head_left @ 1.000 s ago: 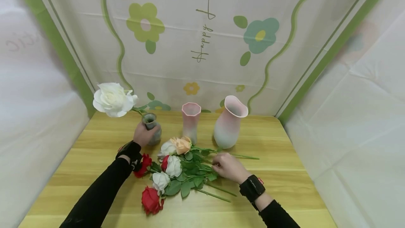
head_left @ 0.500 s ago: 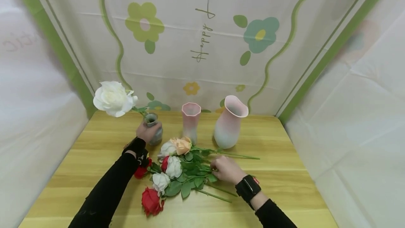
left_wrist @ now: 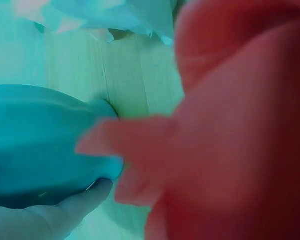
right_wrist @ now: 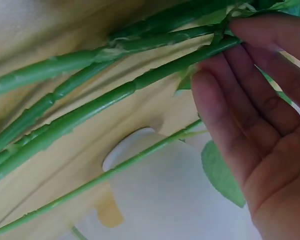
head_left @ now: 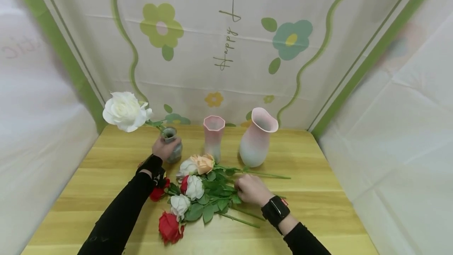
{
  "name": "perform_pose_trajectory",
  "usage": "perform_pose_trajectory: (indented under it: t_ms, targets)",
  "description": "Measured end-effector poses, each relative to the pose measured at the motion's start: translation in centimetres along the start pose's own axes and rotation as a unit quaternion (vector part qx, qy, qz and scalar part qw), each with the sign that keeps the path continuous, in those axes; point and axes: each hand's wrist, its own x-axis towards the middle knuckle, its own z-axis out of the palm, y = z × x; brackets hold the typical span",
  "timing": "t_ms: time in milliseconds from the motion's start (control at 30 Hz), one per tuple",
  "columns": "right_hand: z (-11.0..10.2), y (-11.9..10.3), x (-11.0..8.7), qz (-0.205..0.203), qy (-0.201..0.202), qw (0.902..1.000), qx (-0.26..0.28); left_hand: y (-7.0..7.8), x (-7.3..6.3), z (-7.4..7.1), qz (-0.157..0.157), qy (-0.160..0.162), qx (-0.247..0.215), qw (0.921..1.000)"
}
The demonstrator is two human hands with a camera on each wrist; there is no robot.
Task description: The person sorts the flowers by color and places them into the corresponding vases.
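Note:
My left hand (head_left: 163, 148) grips the small grey vase (head_left: 175, 153) at the back left, its thumb lying across the neck. A large white rose (head_left: 125, 112) leans out of this vase to the left. The left wrist view shows the vase body (left_wrist: 35, 140) with a finger along it; blurred red petals (left_wrist: 230, 135) cover much of that view. My right hand (head_left: 253, 190) is at the stems of the rose pile. In the right wrist view its thumb and fingers pinch a green stem (right_wrist: 90, 105); that rose's bloom cannot be singled out.
Red roses (head_left: 170, 227), white roses (head_left: 180, 204) and a peach rose (head_left: 203, 163) lie with blooms leftward. Behind them stand a slim pink-and-white vase (head_left: 213, 139) and a wider one (head_left: 255, 145). Printed cloth (head_left: 198, 62) walls the wooden table (head_left: 311, 215).
My left wrist and forearm have shifted to the right, and the grey vase has moved slightly with the hand. My right hand has edged a little left and nearer to me among the stems.

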Motion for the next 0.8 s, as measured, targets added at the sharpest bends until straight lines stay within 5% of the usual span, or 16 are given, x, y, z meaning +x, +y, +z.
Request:
perform_pose_trajectory:
  t_ms: [400,567,800]
  targets:
    - [-1.9,-1.0,-0.3,0.009,0.046,0.9987,-0.022,-0.9,0.2,0.4,0.038,0.003,-0.007,0.9993]
    - [-2.1,-1.2,-0.5,0.034,0.068,0.9945,-0.071,-0.4,0.0,0.6,0.04,-0.004,-0.017,0.999]
    - [-2.0,-2.1,-1.3,0.071,0.112,0.9895,-0.057,0.9,-1.5,-0.4,0.043,-0.033,-0.02,0.9983]
